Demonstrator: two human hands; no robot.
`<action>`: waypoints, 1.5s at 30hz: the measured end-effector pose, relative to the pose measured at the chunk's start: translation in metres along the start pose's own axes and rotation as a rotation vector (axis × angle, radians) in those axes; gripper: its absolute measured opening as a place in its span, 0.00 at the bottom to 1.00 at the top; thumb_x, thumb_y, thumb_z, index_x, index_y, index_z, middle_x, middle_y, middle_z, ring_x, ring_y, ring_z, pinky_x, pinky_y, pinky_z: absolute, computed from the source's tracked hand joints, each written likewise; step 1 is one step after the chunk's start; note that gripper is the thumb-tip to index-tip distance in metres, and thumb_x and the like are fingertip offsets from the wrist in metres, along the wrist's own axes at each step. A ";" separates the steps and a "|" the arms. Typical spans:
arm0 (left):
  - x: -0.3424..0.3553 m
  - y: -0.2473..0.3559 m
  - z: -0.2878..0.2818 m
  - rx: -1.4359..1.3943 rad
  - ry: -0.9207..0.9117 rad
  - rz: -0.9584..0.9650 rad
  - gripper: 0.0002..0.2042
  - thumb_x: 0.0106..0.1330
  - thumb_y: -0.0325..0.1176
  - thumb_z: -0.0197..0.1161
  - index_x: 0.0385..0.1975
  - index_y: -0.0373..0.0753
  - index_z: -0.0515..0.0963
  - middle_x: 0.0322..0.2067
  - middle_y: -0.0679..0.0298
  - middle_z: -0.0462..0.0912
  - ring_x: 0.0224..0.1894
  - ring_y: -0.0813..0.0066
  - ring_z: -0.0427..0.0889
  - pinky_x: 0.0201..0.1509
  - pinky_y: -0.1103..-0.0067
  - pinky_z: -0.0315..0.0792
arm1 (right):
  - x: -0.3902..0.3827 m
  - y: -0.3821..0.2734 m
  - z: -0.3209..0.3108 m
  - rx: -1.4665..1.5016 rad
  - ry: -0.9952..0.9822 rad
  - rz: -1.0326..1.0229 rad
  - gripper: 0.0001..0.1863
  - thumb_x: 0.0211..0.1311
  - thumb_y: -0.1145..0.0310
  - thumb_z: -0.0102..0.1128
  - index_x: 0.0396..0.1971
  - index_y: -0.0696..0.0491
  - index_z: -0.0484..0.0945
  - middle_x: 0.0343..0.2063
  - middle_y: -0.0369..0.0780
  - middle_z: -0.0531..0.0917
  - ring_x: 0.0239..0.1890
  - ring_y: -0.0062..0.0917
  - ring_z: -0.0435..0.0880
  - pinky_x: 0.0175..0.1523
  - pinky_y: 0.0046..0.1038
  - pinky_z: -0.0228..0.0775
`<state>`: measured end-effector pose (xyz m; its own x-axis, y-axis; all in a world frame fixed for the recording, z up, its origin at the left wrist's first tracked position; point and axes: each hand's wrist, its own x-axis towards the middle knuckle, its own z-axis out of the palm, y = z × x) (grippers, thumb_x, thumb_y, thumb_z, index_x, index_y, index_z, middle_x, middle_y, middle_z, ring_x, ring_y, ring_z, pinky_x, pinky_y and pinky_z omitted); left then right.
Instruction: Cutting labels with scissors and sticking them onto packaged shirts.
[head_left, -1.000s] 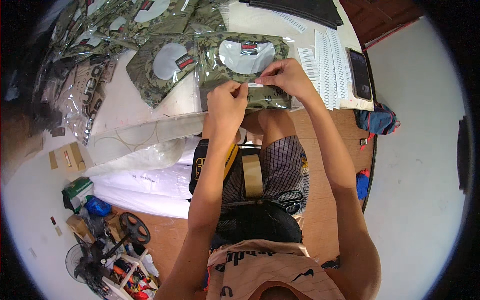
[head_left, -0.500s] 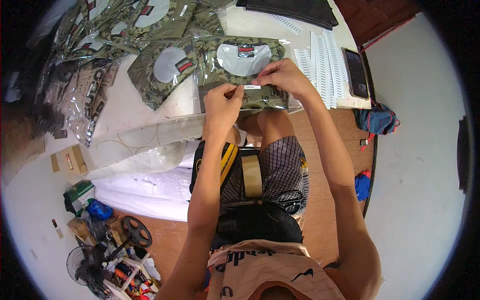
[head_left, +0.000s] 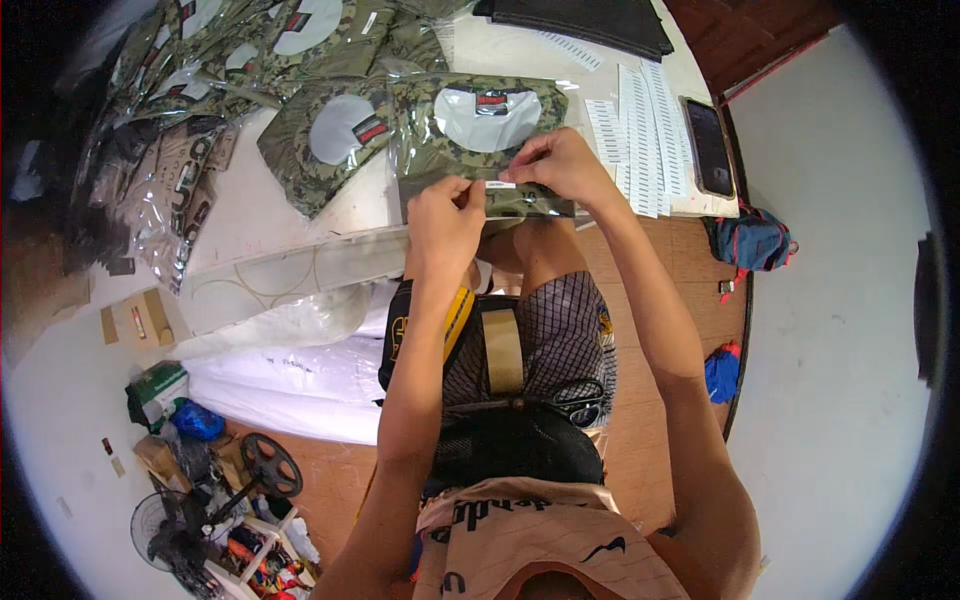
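A camouflage-print shirt [head_left: 425, 150], folded in a clear plastic bag, lies at the table's front edge before me. A small white sticker label [head_left: 499, 185] is just over the lower part of the bag; I cannot tell whether it touches the plastic. My left hand [head_left: 445, 218] pinches the label's left end between thumb and forefinger. At its right end, the thumb and forefinger of my right hand [head_left: 562, 170] are closed on it, partly hidden. Another folded camouflage shirt [head_left: 290, 150] lies to the left, partly under the bag.
More bagged camouflage shirts [head_left: 330, 55] pile up at the far left, above bagged beige garments [head_left: 165, 190]. Sheets of white labels [head_left: 640, 140] lie to the right, beside a phone [head_left: 709, 150]. Black folded material [head_left: 590, 22] sits at the back. A tape roll [head_left: 502, 352] rests on my lap.
Both hands have come slightly toward me with the label, which is lower over the bag. The bagged shirt has stayed nearly where it was.
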<state>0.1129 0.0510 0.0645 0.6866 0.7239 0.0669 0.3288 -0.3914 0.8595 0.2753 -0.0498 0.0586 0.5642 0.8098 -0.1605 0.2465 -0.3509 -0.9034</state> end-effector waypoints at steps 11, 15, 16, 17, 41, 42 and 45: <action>-0.002 0.000 0.005 0.056 0.063 0.040 0.10 0.59 0.33 0.63 0.24 0.30 0.80 0.22 0.50 0.82 0.25 0.54 0.83 0.30 0.69 0.74 | -0.012 -0.002 0.012 -0.076 0.159 -0.071 0.15 0.41 0.71 0.76 0.31 0.59 0.83 0.21 0.35 0.80 0.24 0.16 0.75 0.31 0.20 0.69; -0.003 -0.003 0.006 0.078 0.061 0.042 0.10 0.59 0.32 0.65 0.27 0.29 0.81 0.22 0.50 0.83 0.23 0.61 0.83 0.29 0.74 0.73 | -0.027 0.006 0.029 0.051 0.373 -0.132 0.24 0.41 0.72 0.77 0.41 0.57 0.79 0.25 0.34 0.76 0.24 0.17 0.72 0.31 0.21 0.69; -0.003 -0.003 0.007 0.074 0.057 0.040 0.10 0.59 0.32 0.65 0.26 0.29 0.81 0.22 0.51 0.83 0.23 0.61 0.83 0.29 0.74 0.73 | -0.029 0.007 0.034 0.047 0.377 -0.134 0.24 0.41 0.72 0.77 0.41 0.57 0.79 0.25 0.34 0.76 0.24 0.17 0.72 0.31 0.21 0.69; -0.003 -0.003 0.008 0.070 0.053 0.038 0.10 0.59 0.32 0.65 0.26 0.29 0.80 0.22 0.51 0.83 0.23 0.61 0.83 0.29 0.74 0.73 | -0.029 0.009 0.040 -0.017 0.484 -0.184 0.23 0.42 0.73 0.76 0.41 0.57 0.79 0.25 0.35 0.76 0.24 0.18 0.73 0.31 0.22 0.69; -0.007 0.009 -0.023 0.127 0.201 0.067 0.14 0.62 0.40 0.61 0.27 0.33 0.80 0.24 0.53 0.83 0.29 0.55 0.83 0.34 0.68 0.75 | -0.037 -0.012 0.093 -0.502 0.891 -0.118 0.43 0.40 0.50 0.72 0.56 0.57 0.68 0.41 0.46 0.71 0.45 0.40 0.69 0.50 0.40 0.58; -0.008 0.011 -0.026 0.054 0.205 0.110 0.13 0.62 0.39 0.61 0.30 0.33 0.81 0.27 0.53 0.83 0.32 0.56 0.83 0.37 0.69 0.74 | -0.039 -0.016 0.092 -0.495 0.896 -0.128 0.43 0.40 0.50 0.72 0.56 0.57 0.68 0.41 0.46 0.71 0.45 0.40 0.69 0.50 0.40 0.58; -0.013 0.000 -0.018 0.206 0.186 0.437 0.16 0.65 0.41 0.58 0.44 0.35 0.79 0.45 0.48 0.79 0.50 0.52 0.77 0.53 0.65 0.69 | -0.058 -0.023 0.097 -0.532 0.764 -0.108 0.47 0.41 0.51 0.71 0.62 0.54 0.63 0.45 0.48 0.70 0.47 0.43 0.68 0.51 0.40 0.58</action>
<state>0.0917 0.0517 0.0725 0.6674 0.5496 0.5026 0.1709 -0.7699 0.6149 0.1611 -0.0430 0.0500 0.8355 0.3880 0.3890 0.5491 -0.6140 -0.5669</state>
